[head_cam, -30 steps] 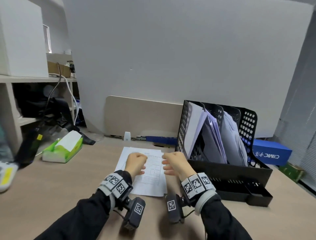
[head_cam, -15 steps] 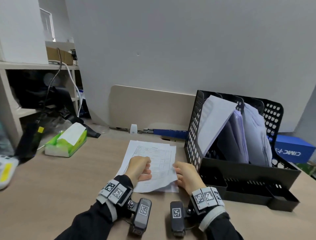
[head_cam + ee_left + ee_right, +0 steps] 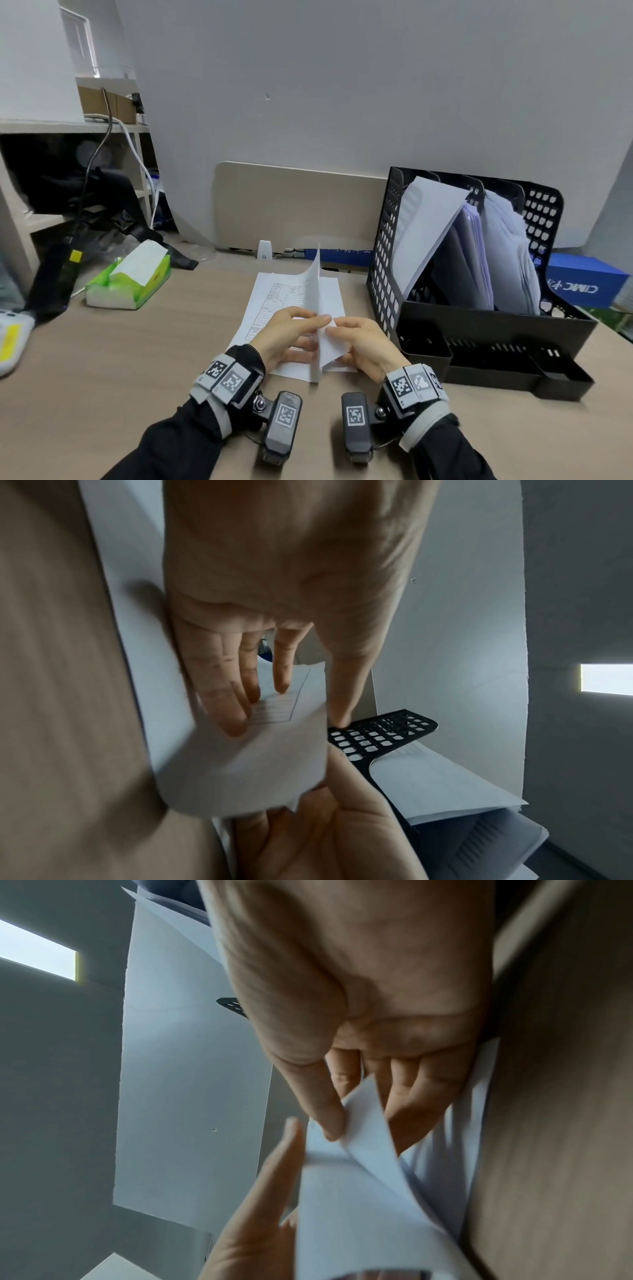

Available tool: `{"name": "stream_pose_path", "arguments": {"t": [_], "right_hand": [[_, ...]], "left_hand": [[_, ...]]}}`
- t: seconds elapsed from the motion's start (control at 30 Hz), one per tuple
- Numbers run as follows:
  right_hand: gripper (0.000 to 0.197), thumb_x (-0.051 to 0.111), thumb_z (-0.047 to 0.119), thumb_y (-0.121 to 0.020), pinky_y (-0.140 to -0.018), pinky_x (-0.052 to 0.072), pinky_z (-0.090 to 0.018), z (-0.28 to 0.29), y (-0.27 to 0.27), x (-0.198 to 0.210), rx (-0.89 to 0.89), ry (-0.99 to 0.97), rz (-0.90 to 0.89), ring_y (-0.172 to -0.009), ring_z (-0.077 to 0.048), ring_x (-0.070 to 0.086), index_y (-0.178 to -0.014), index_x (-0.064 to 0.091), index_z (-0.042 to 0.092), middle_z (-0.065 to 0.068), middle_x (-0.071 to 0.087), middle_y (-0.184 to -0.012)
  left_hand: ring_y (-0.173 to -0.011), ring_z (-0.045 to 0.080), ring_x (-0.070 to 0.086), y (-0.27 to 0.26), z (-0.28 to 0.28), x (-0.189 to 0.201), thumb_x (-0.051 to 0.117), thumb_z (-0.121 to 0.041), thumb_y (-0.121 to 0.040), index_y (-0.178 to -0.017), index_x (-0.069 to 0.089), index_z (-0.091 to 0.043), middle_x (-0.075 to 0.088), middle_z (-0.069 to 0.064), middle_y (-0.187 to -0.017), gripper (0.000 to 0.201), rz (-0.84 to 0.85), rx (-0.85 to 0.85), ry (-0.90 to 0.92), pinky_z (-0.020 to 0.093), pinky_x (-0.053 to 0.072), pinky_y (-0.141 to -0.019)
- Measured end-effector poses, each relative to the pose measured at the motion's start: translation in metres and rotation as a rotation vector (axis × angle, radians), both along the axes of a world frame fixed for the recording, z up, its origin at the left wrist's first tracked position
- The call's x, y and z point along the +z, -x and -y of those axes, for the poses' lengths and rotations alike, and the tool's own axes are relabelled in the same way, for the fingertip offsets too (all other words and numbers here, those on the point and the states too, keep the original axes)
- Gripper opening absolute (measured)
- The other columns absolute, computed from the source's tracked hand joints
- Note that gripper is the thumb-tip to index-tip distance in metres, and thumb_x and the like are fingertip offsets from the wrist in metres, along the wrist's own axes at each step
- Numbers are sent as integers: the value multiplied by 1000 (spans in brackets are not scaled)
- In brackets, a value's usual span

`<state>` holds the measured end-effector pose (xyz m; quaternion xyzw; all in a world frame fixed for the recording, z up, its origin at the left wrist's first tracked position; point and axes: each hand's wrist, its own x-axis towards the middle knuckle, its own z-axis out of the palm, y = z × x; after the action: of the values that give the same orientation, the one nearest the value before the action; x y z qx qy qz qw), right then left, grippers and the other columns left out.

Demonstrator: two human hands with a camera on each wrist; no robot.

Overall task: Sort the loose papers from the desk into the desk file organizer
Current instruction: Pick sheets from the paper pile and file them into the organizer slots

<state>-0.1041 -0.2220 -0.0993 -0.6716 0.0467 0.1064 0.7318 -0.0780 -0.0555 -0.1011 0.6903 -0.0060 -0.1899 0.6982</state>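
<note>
From the head view both hands meet over the loose papers (image 3: 274, 301) lying flat on the desk (image 3: 120, 349), just left of the desk file organizer (image 3: 479, 322); the left hand (image 3: 287, 334) and the right hand (image 3: 364, 342) pinch one lifted sheet (image 3: 317, 291) between them, and it stands almost on edge, its far end rising above the stack; the remaining pages lie under the hands, a printed table showing on the top one.

The left wrist view adds what the head view hides: the left hand's fingers (image 3: 236, 696) lie spread on the printed face of the raised sheet while its thumb sits against the sheet's other edge, and the right hand (image 3: 342, 818) closes on the sheet's near corner; the right wrist view shows the right thumb (image 3: 322, 1110) pressed on a curled corner of the page with the fingers behind it, so the page is clamped, and the left hand's fingers (image 3: 270, 1172) steady the page from the other side; both wrist pictures are blurred.

The organizer is black, perforated, with upright slots and a low front tray; a white stack (image 3: 424, 233) leans diagonally in its left slot; further slots hold grey and pale lilac sheets (image 3: 479, 260); its tray contents cannot be made out.

A green tissue pack (image 3: 130, 281) sits on the desk at far left, well apart.
</note>
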Motion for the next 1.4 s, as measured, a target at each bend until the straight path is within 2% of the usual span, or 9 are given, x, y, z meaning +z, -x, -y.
{"name": "stream_pose_path", "arguments": {"t": [0.17, 0.27, 0.47, 0.7, 0.83, 0.9, 1.0, 1.17, 1.4], "right_hand": [[16, 61, 3, -93, -68, 55, -38, 2, -8, -4, -223, 20, -19, -77, -28, 65, -96, 63, -13, -17, 65, -88], [18, 53, -1, -93, -71, 53, -39, 6, -9, -4, -360, 84, -6, -67, -18, 53, -78, 55, 9, -4, 52, -77], [17, 44, -2, -89, -66, 39, -33, 5, -8, -8, -399, -39, -23, -77, -24, 44, -79, 50, 9, -11, 43, -81], [43, 62, 20, -96, -104, 44, -35, 1, -5, 5, -462, 121, 274, -122, -17, 53, -137, 52, 14, -2, 55, -136], [57, 61, 58, -92, -103, 47, -42, -3, -3, 9, -148, -159, 241, -119, -18, 64, -137, 56, 22, 0, 66, -130], [41, 62, 41, -96, -96, 49, -33, -2, 0, 12, -175, -89, 293, -114, -14, 66, -131, 60, 20, 3, 71, -122], [22, 55, 6, -97, -83, 56, -28, 1, 6, 18, -288, -69, 355, -108, -23, 69, -112, 69, 15, -2, 76, -107], [31, 67, 33, -91, -111, 41, -31, -3, 7, 21, 15, -13, 474, -128, -8, 56, -118, 74, 19, 7, 63, -135], [47, 73, 33, -82, -111, 42, -30, -9, 8, 23, 63, -16, 459, -131, -7, 53, -128, 65, 26, 14, 64, -132]], "left_hand": [[-73, 28, 59, -6, -4, -4, 53, 2, -75, -78, 59, -4, 62, 15, -81, 9, 122, 312, -34, 30, 46, -66], [-67, 24, 43, -12, -17, -3, 48, 7, -79, -66, 47, -9, 44, 10, -69, 20, 111, 535, 59, 29, 34, -62], [-66, 22, 31, -10, -26, 7, 49, 7, -81, -64, 40, -12, 35, 4, -68, 27, 120, 654, 136, 30, 25, -60], [-89, 25, 68, 3, -10, 21, 60, 3, -89, -99, 74, -7, 75, 10, -98, 20, 305, 214, 179, 35, 55, -83], [-121, 21, 62, 11, -6, 17, 59, -29, -98, -125, 68, -7, 67, 7, -129, 36, 252, -350, 171, 34, 50, -100], [-130, 18, 56, 12, -7, 15, 57, -45, -95, -130, 66, -10, 64, 2, -136, 50, 231, -475, 130, 40, 43, -110], [-127, 21, 58, 10, -9, 17, 57, -50, -91, -132, 65, -17, 65, 1, -134, 53, 226, -356, 163, 48, 41, -112], [-125, 27, 59, 7, -9, 15, 66, -51, -86, -138, 59, -21, 62, 8, -137, 60, 195, -223, 408, 49, 49, -104], [-131, 24, 55, 6, -6, 18, 39, -42, -104, -142, 55, -11, 61, 9, -139, 51, 175, -157, 484, 47, 34, -116]]}}
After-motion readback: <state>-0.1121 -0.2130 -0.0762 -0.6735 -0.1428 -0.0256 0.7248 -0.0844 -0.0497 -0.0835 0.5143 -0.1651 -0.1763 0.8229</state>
